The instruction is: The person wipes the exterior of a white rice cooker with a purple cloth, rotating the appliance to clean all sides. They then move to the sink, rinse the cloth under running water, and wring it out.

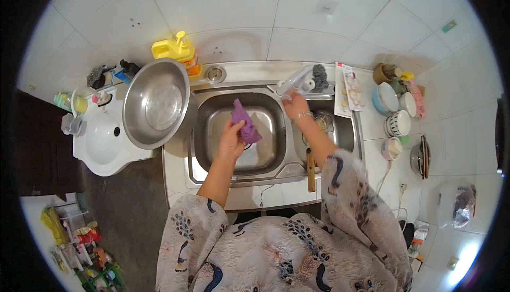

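My left hand is closed on a crumpled purple cloth and holds it above the left basin of a steel double sink. At the back of the sink stands a pale faucet. My right hand, with a bracelet at its wrist, has its fingers closed at the faucet's near end, above the divider between the basins. My right forearm crosses the right basin and hides part of it. Something made of wire or glass shows inside that basin.
A large steel bowl leans left of the sink, before a yellow pump jug. A knife with a wooden handle lies across the right basin's front edge. A dark scrubber and flat packages lie behind. Bowls stand at right.
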Action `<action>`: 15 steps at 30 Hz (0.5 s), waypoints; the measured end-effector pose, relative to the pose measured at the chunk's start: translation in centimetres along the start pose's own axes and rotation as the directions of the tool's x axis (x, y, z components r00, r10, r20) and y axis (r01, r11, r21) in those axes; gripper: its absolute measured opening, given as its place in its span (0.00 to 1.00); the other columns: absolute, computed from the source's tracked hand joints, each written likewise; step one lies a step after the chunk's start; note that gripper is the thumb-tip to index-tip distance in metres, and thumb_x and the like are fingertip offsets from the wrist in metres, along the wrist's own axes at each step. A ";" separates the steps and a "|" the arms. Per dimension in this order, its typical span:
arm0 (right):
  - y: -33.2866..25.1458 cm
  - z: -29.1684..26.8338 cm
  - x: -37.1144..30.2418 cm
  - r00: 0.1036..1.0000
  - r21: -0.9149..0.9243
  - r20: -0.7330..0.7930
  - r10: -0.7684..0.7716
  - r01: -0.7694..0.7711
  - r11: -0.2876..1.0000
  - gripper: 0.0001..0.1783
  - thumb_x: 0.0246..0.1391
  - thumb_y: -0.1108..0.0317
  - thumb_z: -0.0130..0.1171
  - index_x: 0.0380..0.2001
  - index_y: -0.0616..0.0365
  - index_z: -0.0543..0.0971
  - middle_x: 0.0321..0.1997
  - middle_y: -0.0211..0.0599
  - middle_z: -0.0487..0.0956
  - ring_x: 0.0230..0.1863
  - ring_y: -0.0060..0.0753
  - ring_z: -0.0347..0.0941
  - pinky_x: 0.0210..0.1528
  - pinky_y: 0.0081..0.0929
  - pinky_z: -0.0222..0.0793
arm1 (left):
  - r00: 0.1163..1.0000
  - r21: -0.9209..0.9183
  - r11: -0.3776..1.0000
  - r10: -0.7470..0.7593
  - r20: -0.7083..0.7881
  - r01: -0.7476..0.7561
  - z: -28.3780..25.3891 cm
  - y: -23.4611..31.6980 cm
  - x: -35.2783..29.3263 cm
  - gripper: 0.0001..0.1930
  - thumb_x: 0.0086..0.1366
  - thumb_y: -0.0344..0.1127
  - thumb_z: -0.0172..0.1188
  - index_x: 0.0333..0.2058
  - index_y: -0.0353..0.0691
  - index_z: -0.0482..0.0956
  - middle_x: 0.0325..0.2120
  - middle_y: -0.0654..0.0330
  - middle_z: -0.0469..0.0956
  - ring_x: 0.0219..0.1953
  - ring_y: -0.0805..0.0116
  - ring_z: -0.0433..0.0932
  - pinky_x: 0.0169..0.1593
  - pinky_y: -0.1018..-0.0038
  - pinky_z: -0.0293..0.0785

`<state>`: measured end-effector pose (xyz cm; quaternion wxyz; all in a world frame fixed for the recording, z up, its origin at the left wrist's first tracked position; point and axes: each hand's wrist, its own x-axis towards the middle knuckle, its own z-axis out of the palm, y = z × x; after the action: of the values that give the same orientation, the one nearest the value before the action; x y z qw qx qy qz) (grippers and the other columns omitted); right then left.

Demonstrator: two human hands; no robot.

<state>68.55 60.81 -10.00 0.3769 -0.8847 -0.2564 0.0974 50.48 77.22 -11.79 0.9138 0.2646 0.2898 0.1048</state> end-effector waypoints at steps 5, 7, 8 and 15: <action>1.6 1.8 6.9 0.966 -0.481 0.233 -0.111 0.214 0.850 0.22 0.50 0.62 0.59 0.51 0.53 0.77 0.47 0.50 0.78 0.48 0.51 0.76 0.52 0.44 0.72 | 0.992 0.403 0.908 0.085 0.092 -0.115 3.1 1.9 -0.2 0.12 0.69 0.27 0.51 0.49 0.37 0.73 0.43 0.61 0.78 0.41 0.69 0.79 0.52 0.70 0.75; -2.5 -0.4 7.9 0.894 -0.523 0.426 0.136 0.121 0.844 0.21 0.48 0.63 0.60 0.47 0.54 0.78 0.46 0.52 0.78 0.49 0.53 0.76 0.53 0.43 0.72 | 0.994 0.332 0.939 0.063 0.088 -0.089 3.3 1.9 0.1 0.13 0.71 0.29 0.47 0.52 0.37 0.71 0.46 0.60 0.76 0.46 0.69 0.77 0.54 0.71 0.73; -1.7 0.4 7.7 0.936 -0.516 0.348 0.046 0.150 0.844 0.18 0.47 0.64 0.60 0.42 0.58 0.78 0.44 0.54 0.78 0.48 0.53 0.76 0.52 0.42 0.72 | 0.994 0.285 0.955 0.058 0.091 -0.082 3.1 1.4 0.8 0.13 0.71 0.30 0.47 0.53 0.37 0.70 0.46 0.59 0.76 0.47 0.68 0.77 0.55 0.70 0.72; -0.5 0.7 8.3 0.929 -0.531 0.365 0.061 0.153 0.833 0.18 0.46 0.63 0.61 0.40 0.59 0.77 0.45 0.54 0.76 0.47 0.53 0.75 0.52 0.41 0.72 | 0.996 0.173 0.984 0.016 0.084 -0.030 4.2 -1.2 2.8 0.14 0.71 0.28 0.46 0.54 0.37 0.66 0.49 0.55 0.74 0.50 0.63 0.76 0.56 0.65 0.73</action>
<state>75.11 65.96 -9.95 0.0540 -0.9148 -0.3608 0.1736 55.23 75.41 -10.90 0.8971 0.3509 0.2568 0.0785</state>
